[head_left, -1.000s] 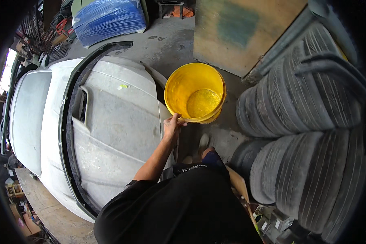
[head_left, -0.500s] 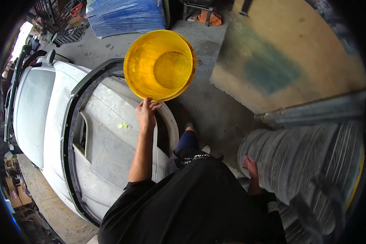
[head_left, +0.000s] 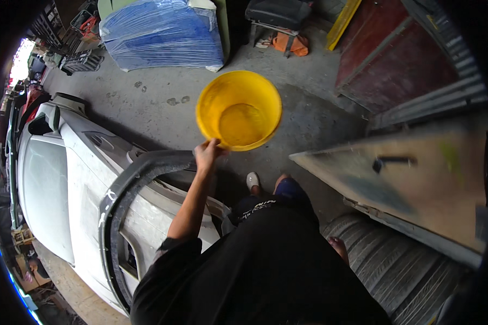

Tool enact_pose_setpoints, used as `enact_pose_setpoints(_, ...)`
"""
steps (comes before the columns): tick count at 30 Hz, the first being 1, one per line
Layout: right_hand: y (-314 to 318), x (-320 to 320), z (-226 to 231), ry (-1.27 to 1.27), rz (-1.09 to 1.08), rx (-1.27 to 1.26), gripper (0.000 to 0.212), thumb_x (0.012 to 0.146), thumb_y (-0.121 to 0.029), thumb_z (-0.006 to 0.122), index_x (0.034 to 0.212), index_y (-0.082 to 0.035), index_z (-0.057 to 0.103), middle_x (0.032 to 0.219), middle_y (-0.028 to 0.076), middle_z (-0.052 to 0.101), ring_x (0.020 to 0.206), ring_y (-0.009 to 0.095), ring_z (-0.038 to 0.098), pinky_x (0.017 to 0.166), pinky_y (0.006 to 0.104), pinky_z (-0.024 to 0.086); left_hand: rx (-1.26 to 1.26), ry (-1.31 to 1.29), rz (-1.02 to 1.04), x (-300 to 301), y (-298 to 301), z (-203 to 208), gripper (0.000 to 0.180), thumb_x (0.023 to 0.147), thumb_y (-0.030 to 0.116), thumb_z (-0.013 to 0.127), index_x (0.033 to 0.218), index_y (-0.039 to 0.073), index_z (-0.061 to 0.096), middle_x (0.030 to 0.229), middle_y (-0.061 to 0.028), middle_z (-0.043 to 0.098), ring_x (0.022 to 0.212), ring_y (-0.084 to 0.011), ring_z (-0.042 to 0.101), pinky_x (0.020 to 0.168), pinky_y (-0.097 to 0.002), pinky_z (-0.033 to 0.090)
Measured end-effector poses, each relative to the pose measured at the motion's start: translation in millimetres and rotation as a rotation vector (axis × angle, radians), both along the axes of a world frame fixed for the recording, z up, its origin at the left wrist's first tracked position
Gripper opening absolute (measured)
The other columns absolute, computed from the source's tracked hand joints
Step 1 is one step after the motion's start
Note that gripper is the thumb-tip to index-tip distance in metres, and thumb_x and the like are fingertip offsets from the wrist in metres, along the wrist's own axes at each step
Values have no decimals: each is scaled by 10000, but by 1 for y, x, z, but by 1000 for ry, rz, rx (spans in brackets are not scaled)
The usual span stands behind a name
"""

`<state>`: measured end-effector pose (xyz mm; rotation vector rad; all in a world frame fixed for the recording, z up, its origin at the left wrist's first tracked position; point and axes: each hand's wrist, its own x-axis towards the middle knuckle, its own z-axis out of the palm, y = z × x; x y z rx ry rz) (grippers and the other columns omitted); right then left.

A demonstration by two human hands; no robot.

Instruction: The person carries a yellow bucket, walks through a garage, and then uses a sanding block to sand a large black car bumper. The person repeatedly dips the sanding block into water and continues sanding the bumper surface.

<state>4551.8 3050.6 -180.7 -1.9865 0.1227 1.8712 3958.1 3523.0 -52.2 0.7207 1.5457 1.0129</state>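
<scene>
A yellow plastic bucket (head_left: 241, 111) hangs out in front of me, its mouth turned up toward my view, and nothing solid shows inside. My left hand (head_left: 207, 154) is closed on the near left part of its rim, arm stretched forward. Low at my right side, my right hand (head_left: 338, 249) is partly hidden by my black shirt. Its fingers look loosely bent and apart, with nothing seen in them, near a stack of tires (head_left: 385, 260).
On my left is a white car (head_left: 84, 200) with a dark curved trim piece (head_left: 146, 165) lying across it. A brown panel (head_left: 417, 184) juts in from the right. Ahead stand a plastic-wrapped blue item (head_left: 162, 38), a black seat (head_left: 276, 13) and a dark red panel (head_left: 395, 59).
I have walked forward past the car's front, a foot stepping ahead. The bucket, still in my left hand, sits slightly lower and further right in view. My right hand has swung back beside my body.
</scene>
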Motion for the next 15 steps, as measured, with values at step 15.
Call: enact_pose_setpoints(15,316,-110,-44,-85,-357,118,310,1026,-341,621,1222,-101,612,1027,57,654,783,186,613,681,388,485,31,-139,-657,310,394,-16,366,1003,220,658,1061,-141,682,894,-204,743,712,-269,749,551,-369,631)
